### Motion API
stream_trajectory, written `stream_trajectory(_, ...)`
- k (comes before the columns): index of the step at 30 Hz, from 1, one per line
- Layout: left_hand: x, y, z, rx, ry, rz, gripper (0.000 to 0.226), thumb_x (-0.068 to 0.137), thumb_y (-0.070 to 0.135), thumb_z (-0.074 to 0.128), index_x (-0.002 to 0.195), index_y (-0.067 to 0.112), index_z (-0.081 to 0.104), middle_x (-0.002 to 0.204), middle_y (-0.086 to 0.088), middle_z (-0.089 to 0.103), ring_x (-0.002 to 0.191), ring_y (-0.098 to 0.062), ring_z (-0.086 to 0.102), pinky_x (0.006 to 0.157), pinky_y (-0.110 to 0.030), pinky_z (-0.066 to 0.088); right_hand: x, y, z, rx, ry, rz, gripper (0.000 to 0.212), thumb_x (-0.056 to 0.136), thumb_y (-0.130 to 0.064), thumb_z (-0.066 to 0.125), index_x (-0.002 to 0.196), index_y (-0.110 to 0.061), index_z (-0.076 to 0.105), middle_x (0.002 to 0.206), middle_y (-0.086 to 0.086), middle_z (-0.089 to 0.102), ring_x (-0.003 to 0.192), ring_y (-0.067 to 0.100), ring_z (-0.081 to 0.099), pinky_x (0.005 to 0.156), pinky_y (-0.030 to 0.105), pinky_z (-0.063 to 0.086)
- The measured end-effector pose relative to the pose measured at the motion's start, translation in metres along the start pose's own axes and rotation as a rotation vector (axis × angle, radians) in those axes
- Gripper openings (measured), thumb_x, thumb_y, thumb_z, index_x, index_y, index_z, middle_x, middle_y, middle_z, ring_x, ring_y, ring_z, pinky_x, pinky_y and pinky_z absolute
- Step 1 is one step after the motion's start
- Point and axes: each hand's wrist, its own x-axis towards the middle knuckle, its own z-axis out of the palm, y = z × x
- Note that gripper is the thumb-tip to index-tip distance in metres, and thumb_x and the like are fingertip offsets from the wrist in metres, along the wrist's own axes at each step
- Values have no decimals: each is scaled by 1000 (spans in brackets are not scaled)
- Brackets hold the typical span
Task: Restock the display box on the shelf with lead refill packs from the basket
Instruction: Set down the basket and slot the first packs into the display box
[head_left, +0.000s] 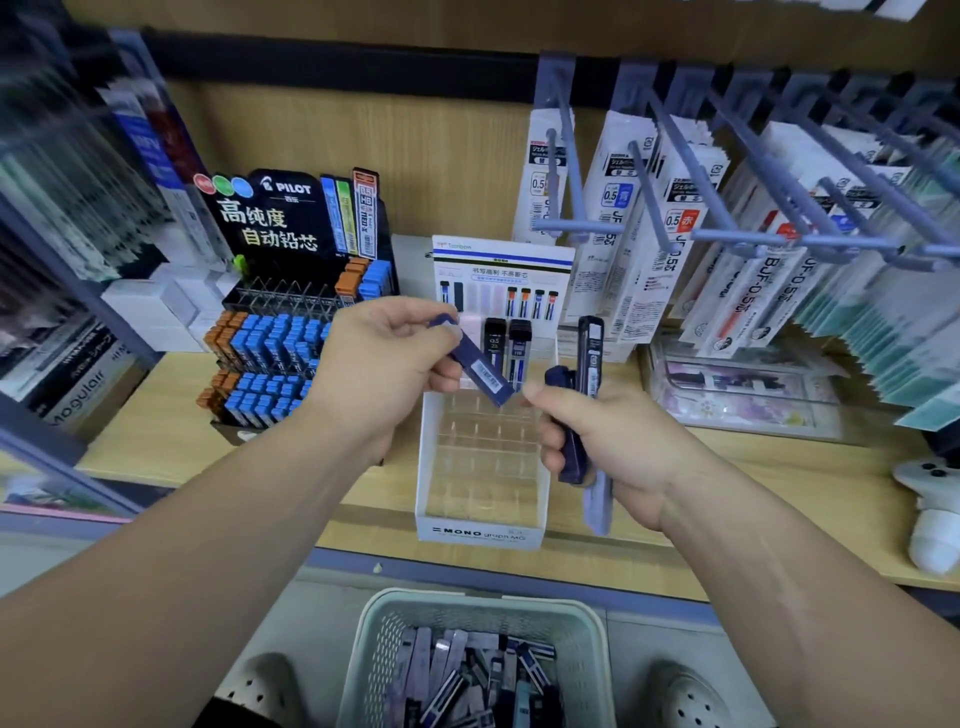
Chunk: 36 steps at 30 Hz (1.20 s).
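Note:
The white MONO display box (480, 530) stands on the wooden shelf, its clear slots mostly bare, with two packs (506, 338) upright in the back row. My left hand (379, 364) holds one dark blue lead refill pack (480, 369) tilted above the box. My right hand (613, 447) grips several lead refill packs (584, 415) upright, just right of the box. A pale green basket (478, 605) on the floor below holds several more packs (467, 675).
A black Pilot lead display (291, 312) stands left of the box. Hooks with hanging refill bags (675, 234) jut out at the upper right. A white object (930, 509) lies on the shelf's right edge. My shoes (685, 696) flank the basket.

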Motion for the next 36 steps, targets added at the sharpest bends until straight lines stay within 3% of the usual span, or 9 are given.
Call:
stream_trajectory(7, -6, 0, -12, -106, -122, -44, 17, 90, 2, 65, 106, 2, 69, 79, -15, 72, 60, -18, 65, 57, -27, 55, 2, -3, 21, 166, -46, 56, 20, 95, -30, 64, 91, -10, 65, 54, -3, 50, 46, 15, 47, 47, 26, 31)
stream_trajectory(9, -3, 3, -21, -226, -237, -100, 23, 94, 7, 59, 115, 2, 67, 98, -18, 72, 74, -22, 68, 62, -30, 56, 4, -7, 22, 375, -132, 133, 19, 92, -28, 63, 85, -10, 63, 54, -3, 45, 44, 12, 42, 43, 21, 29)
stream_trajectory(12, 2, 2, -35, -264, -392, -73, 28, 96, 16, 55, 120, 6, 64, 122, -15, 68, 102, -27, 68, 72, -36, 58, 3, -12, 22, 458, -228, 204, 19, 89, -30, 63, 81, -12, 62, 54, -5, 42, 43, 10, 39, 39, 19, 28)
stream_trajectory(14, 3, 1, -37, -273, -402, -13, 24, 91, 19, 62, 112, 8, 66, 116, -16, 70, 101, -26, 68, 73, -35, 58, 2, -13, 23, 436, -271, 223, 20, 86, -31, 64, 85, -11, 66, 54, -4, 42, 44, 11, 40, 38, 20, 29)
stream_trajectory(16, 3, 2, -34, -272, -346, 43, 16, 85, 20, 68, 97, 9, 70, 99, -15, 73, 85, -24, 69, 64, -29, 56, 2, -12, 26, 376, -278, 216, 27, 83, -34, 66, 93, -9, 69, 55, -4, 42, 44, 11, 40, 39, 20, 29)
stream_trajectory(20, 10, 2, -33, 42, -77, 258, 9, 83, 19, 77, 78, 13, 71, 72, -8, 72, 59, -17, 61, 49, -26, 47, 5, -12, 24, 277, -178, 175, 34, 91, -42, 63, 98, -11, 73, 55, -3, 42, 45, 13, 40, 39, 21, 28)
stream_trajectory(26, 23, 3, -30, 209, -25, 348, 6, 85, 5, 75, 84, 10, 72, 75, -14, 71, 61, -18, 68, 58, -25, 55, 6, -11, 8, 281, -96, 134, 33, 92, -41, 62, 96, -12, 75, 57, -2, 42, 46, 14, 42, 37, 21, 28)
stream_trajectory(32, 33, -9, -34, 496, -67, 429, 18, 89, 10, 71, 82, 27, 71, 72, 8, 70, 66, -8, 69, 65, -23, 55, 6, -12, 2, 274, -76, 120, 31, 92, -40, 61, 95, -12, 74, 58, 0, 42, 47, 14, 41, 37, 22, 29)
stream_trajectory(36, 35, -17, -33, 709, -64, 638, 3, 84, 14, 77, 87, 16, 77, 79, 5, 69, 69, -2, 60, 67, -12, 47, 5, -10, 0, 253, -67, 122, 26, 95, -34, 61, 98, -11, 73, 56, -2, 43, 47, 14, 41, 45, 25, 24)
